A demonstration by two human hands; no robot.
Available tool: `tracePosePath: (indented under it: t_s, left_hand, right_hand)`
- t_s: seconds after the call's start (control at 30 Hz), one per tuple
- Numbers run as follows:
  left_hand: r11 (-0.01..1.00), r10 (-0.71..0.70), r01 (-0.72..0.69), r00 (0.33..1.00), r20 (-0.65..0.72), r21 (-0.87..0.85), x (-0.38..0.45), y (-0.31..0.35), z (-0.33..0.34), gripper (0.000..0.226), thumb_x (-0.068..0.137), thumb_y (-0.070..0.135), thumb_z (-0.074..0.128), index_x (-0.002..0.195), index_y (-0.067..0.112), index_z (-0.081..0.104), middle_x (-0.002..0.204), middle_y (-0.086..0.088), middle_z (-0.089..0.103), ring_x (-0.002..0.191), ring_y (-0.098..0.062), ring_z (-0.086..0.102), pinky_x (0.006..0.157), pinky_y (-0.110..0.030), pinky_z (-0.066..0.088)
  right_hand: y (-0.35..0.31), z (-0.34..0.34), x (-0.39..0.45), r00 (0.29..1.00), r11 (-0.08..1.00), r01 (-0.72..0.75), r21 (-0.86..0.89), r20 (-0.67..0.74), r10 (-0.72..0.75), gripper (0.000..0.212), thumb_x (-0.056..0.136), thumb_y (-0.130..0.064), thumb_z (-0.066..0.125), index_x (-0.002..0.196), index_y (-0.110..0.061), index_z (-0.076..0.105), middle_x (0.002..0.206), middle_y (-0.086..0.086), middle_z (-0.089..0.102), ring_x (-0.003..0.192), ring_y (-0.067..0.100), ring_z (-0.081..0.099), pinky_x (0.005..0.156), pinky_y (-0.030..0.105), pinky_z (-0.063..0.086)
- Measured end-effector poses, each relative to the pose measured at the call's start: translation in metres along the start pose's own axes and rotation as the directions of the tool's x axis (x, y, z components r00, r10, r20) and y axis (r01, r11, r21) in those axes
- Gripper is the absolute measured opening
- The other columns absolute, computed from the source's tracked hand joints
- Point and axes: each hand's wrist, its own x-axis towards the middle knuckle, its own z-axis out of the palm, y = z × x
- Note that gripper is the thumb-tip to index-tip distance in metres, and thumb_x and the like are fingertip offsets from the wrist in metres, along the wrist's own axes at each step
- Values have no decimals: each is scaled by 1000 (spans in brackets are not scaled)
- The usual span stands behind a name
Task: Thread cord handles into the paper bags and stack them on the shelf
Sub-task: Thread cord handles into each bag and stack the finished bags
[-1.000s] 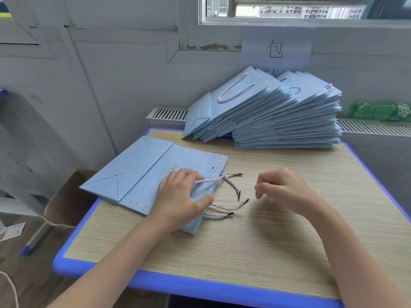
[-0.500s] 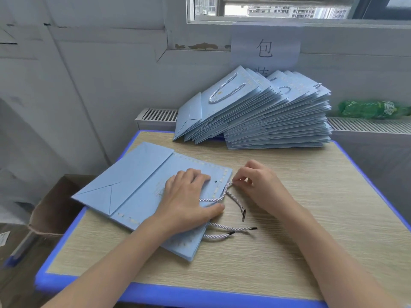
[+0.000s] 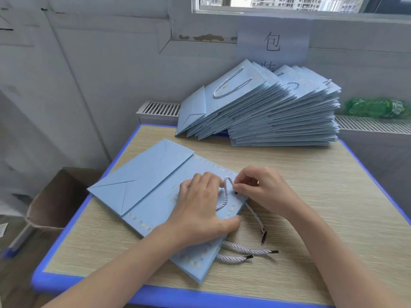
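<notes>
Bag: a flat blue paper bag (image 3: 155, 185) lies on the table (image 3: 311, 196), near the left edge.
Left hand: the left hand (image 3: 200, 210) lies flat on the bag, fingers spread, and presses it down.
Right hand: the right hand (image 3: 264, 187) pinches a cord (image 3: 225, 196) at the bag's top edge.
Cord: it loops up between the two hands.
Other cord: a second cord (image 3: 242, 252) sticks out from under the bag.
Stack: a pile of bags (image 3: 278, 116) sits at the back of the table.
</notes>
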Motion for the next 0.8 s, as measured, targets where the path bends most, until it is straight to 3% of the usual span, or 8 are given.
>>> tracePosePath:
  t_s: [0.17,0.27,0.4,0.47,0.6,0.73,0.8]
  left_hand:
    - [993,-31,24,997,-67,-114,1,0,-4,56,54,68,37,94,30,40,94,19,41,94,-4,35,83,-22,26]
    - [975,-63,41,994,-94,-218,3,-4,-9,42,57,65,48,76,28,49,82,14,50,81,-2,41,72,-16,31]
    - [945,-132,88,983,-124,-314,8,-12,-14,33,71,45,68,55,23,50,59,9,54,59,-2,47,57,-14,32]
    - [926,-172,101,970,-170,-365,10,-17,-16,36,77,32,73,51,22,49,53,9,50,55,-3,46,56,-14,31]
    - [881,-208,108,963,-172,-461,11,-19,-15,37,75,34,70,47,22,50,44,11,46,47,-4,41,51,-15,31]
    - [842,-271,165,953,-137,-514,13,-18,-15,36,79,26,74,50,18,54,41,12,44,44,-3,38,51,-19,33]
    - [833,-326,213,934,-143,-510,15,-19,-16,31,78,31,75,55,18,58,47,13,50,45,-1,42,53,-17,36]
  right_hand:
    - [4,6,-2,983,977,179,-118,-18,-182,6,79,-19,69,74,-18,68,68,-10,47,64,-2,46,58,14,31]
    - [4,-1,-6,991,986,127,-108,-15,-130,21,77,-31,51,76,-24,71,76,-9,50,68,3,46,62,25,36]
    - [3,-13,-13,954,988,136,75,-280,-110,36,69,-35,39,67,-18,71,71,-6,51,64,8,47,57,13,31]
    - [3,-10,-15,941,988,130,82,-325,-97,31,71,-34,44,67,-15,69,68,-6,52,59,8,46,55,13,30]
    - [3,15,-11,949,984,139,-113,-270,-165,11,78,-27,69,81,-16,70,66,-15,45,53,5,41,53,27,38]
    - [3,15,-5,936,980,166,-107,-295,-191,15,78,-25,62,67,-15,62,64,-14,45,55,11,43,54,27,37]
    - [14,0,-4,917,997,61,-50,-392,-76,21,82,-19,65,63,-11,59,61,-10,48,56,11,44,55,24,33]
